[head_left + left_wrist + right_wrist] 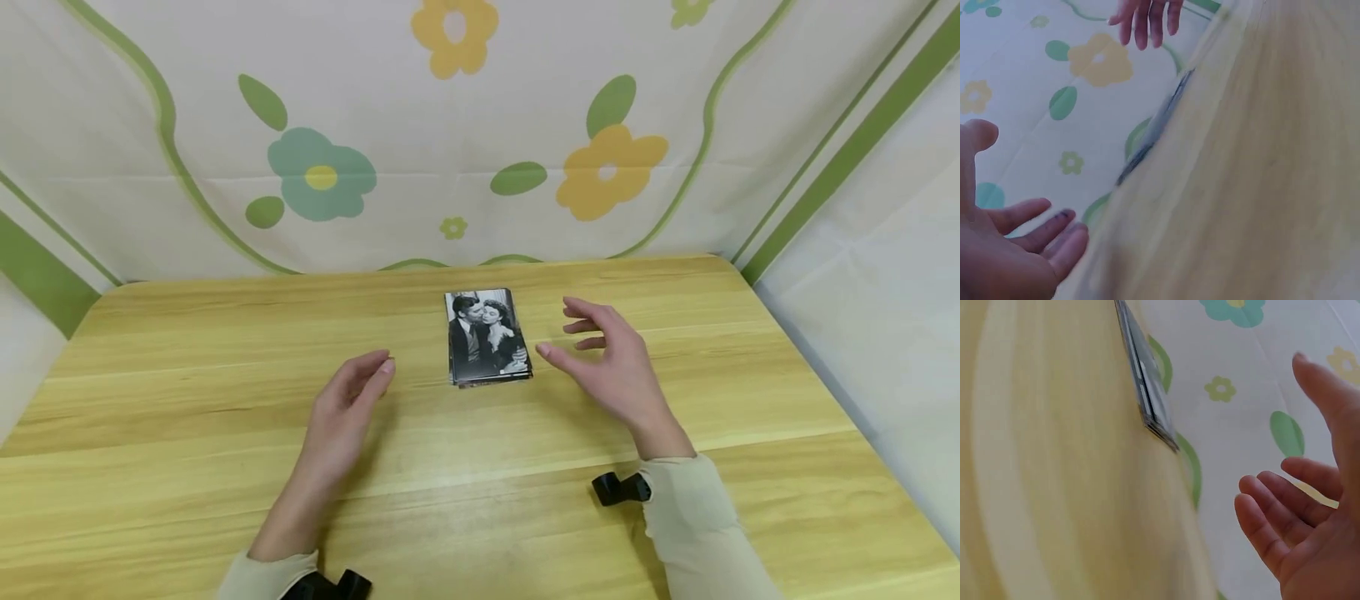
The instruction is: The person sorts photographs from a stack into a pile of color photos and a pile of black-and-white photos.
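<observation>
A small stack of photo cards (pixel 489 337) lies on the wooden table, its top one a black-and-white picture of a couple. Slightly offset edges of the cards below show along the near side. To the left of the stack is my left hand (pixel 345 412), fingers loosely bent and holding nothing. My right hand (pixel 611 367) hovers just right of the stack, thumb apart from the fingers and nothing in its grasp. In the right wrist view the stack (pixel 1146 381) appears edge-on, a thin pile, with the relaxed right hand (pixel 1310 512) apart from it.
Behind the table (pixel 187 400) hangs a white cloth (pixel 405 142) printed with flowers, leaves and green bands. It meets the table's far edge close behind the cards. A black wrist camera (pixel 618 488) sits at the right sleeve, another (pixel 330 585) at the left.
</observation>
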Available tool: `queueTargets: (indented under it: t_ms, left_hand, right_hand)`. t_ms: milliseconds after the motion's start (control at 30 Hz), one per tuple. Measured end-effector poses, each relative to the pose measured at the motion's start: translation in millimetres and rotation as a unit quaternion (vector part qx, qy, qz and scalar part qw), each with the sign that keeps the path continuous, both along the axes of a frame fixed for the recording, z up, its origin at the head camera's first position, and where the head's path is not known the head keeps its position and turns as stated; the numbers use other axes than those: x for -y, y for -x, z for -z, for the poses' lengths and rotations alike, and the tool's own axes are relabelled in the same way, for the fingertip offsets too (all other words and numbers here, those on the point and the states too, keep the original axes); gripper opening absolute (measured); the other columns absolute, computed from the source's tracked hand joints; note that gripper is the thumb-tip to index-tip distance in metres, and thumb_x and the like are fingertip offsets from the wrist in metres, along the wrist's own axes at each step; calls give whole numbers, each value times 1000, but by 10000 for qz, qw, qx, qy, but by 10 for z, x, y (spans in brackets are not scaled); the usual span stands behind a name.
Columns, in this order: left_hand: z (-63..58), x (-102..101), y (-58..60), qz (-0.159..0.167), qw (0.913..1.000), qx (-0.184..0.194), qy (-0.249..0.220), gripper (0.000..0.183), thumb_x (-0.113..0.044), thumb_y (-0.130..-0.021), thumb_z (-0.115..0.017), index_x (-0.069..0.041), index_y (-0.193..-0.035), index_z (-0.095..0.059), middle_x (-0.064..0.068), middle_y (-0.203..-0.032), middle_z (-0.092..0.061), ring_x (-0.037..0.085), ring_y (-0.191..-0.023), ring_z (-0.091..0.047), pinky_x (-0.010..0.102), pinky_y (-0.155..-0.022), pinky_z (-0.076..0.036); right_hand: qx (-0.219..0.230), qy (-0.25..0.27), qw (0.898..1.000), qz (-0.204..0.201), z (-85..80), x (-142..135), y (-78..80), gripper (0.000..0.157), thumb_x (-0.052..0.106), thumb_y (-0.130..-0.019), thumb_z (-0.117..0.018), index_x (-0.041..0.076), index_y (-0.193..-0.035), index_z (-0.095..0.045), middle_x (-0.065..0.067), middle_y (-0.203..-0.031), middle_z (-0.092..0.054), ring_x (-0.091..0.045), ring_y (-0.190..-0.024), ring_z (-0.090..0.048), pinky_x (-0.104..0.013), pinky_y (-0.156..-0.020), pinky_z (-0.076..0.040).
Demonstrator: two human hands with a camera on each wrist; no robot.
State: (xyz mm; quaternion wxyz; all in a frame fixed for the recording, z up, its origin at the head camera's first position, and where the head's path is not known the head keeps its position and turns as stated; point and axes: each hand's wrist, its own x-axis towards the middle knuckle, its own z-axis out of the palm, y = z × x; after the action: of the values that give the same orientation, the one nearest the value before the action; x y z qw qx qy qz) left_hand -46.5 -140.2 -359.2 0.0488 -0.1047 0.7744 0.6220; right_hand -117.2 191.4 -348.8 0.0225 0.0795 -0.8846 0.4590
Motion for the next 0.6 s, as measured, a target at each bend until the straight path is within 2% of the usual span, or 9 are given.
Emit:
queueTargets:
  t_ms: [133,233,300,400,500,600]
  left_hand:
    - [96,-37,15,-565,9983,-71,-136,47,-45,-109,-62,-14,-144,-63,8,-143,-67,14,-125,-63,21,-103,-52]
    - [163,-16,15,-869,9959,-226,-117,43,-39,-108,-65,-11,-141,-64,10,-138,-67,10,-117,-64,12,-95,-52]
    - [200,-4,24,-925,9947,-390,-208,41,-33,-107,-68,-8,-140,-65,12,-137,-67,8,-115,-65,11,-95,-52]
    - [248,-3,40,-854,9938,-643,-320,38,-20,-104,-72,-4,-138,-64,14,-136,-67,6,-115,-65,11,-98,-53]
    - [287,-21,56,-805,9923,-891,-304,38,-9,-100,-75,0,-136,-64,17,-133,-68,10,-116,-67,12,-99,-54]
    - [311,-43,61,-855,9911,-1018,-111,38,-3,-98,-76,1,-134,-65,17,-132,-69,14,-116,-67,12,-99,-53]
  right_hand:
    - [546,405,9969,394,96,14,21,71,48,-95,-82,17,-154,-57,-7,-145,-65,-25,-128,-64,-48,-109,-55]
    - [981,517,9917,647,171,19,29,72,56,-95,-78,18,-152,-58,-4,-140,-66,-23,-127,-64,-44,-108,-56]
    - [1196,617,9880,753,224,16,40,69,55,-96,-78,18,-150,-59,-3,-137,-67,-22,-124,-65,-37,-105,-58]
    - [1353,895,9832,839,304,4,53,58,46,-99,-78,15,-146,-63,-6,-134,-69,-19,-118,-68,-25,-95,-60]
    - [1278,1047,9826,850,371,-5,71,50,38,-99,-79,12,-140,-67,-9,-131,-70,-18,-112,-69,-17,-90,-59]
    - [1101,973,9862,763,425,1,89,47,36,-97,-82,12,-135,-70,-9,-127,-72,-17,-109,-69,-16,-89,-58]
